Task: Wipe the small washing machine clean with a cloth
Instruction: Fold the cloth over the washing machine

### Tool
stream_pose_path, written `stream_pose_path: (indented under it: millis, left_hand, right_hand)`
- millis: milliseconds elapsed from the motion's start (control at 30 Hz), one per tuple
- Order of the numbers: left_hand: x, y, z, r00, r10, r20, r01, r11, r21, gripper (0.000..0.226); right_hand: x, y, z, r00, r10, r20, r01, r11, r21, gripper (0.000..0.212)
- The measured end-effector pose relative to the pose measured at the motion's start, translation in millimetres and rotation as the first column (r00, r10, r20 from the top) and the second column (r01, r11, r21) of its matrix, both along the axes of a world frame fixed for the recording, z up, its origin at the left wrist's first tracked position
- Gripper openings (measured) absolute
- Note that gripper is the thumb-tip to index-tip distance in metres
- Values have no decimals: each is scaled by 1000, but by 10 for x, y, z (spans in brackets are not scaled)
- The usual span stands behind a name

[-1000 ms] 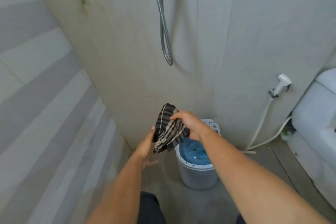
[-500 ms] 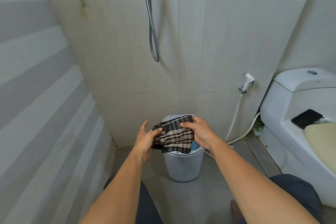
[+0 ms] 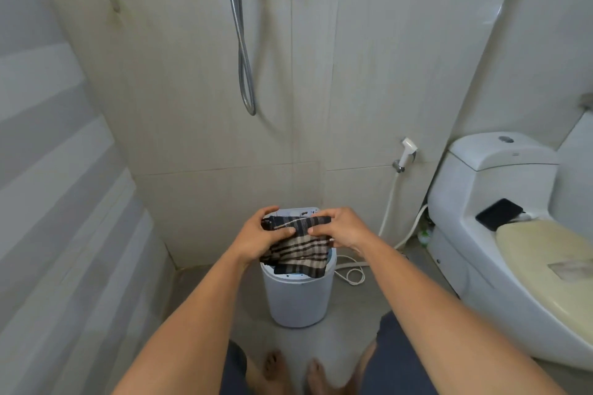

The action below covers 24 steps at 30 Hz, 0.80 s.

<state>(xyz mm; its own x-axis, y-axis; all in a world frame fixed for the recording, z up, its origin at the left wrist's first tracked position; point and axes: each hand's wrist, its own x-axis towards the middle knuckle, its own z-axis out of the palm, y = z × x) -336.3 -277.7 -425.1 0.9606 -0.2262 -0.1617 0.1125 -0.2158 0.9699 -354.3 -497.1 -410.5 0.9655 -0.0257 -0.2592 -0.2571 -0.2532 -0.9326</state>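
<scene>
Above the washer (image 3: 298, 298) on the bathroom floor (image 3: 353, 340), left hand (image 3: 256, 239) and right hand (image 3: 343, 231) each keep a clenched grip on the striped cloth (image 3: 300, 252), thumbs nearly touching.

The small washing machine (image 3: 296, 297) stands on the floor (image 3: 199, 305) before the back wall (image 3: 369, 80), under the hanging shower hose (image 3: 242, 51). The cloth (image 3: 298, 250) is held over its open top, left hand (image 3: 261, 239) and right hand (image 3: 345, 231) side by side. Right of it stands the toilet (image 3: 500, 244), a bidet sprayer (image 3: 407, 152) on the wall between them.
</scene>
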Motion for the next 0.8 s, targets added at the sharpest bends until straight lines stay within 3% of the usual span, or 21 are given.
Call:
stream_pose_path:
  millis: [67, 133, 333, 433, 567, 633, 733, 800]
  left_hand:
    - [71, -3, -19, 1000, -19, -21, 21, 998, 58, 60]
    - [155, 13, -60, 999, 20, -40, -16, 996, 86, 46]
    - [293, 64, -186, 990, 111, -92, -116, 992, -52, 39]
    - [302, 65, -199, 987, 131, -93, -134, 990, -31, 34]
    - [374, 141, -265, 996, -1, -85, 13, 990, 142, 44]
    - [399, 163, -281, 997, -33, -63, 49, 963, 264, 34]
    - [419, 153, -294, 991, -126, 35, 92, 862, 499, 9]
    - [413, 121, -303, 989, -141, 37, 91, 793, 603, 7]
  right_hand:
    - [104, -22, -19, 999, 36, 34, -34, 997, -65, 30]
    - [207, -49, -54, 995, 88, 48, -81, 989, -123, 27]
    - [391, -42, -151, 995, 93, 24, -89, 986, -140, 27]
    - [456, 15, -253, 996, 88, 16, -83, 974, -212, 25]
    - [531, -14, -351, 994, 110, 19, -101, 958, -268, 19]
    - [519, -38, -363, 990, 144, 9, -135, 948, -287, 19]
    - [476, -85, -382, 975, 219, -31, -219, 936, -276, 19]
    - [427, -85, -422, 964, 258, -64, -266, 939, -220, 19]
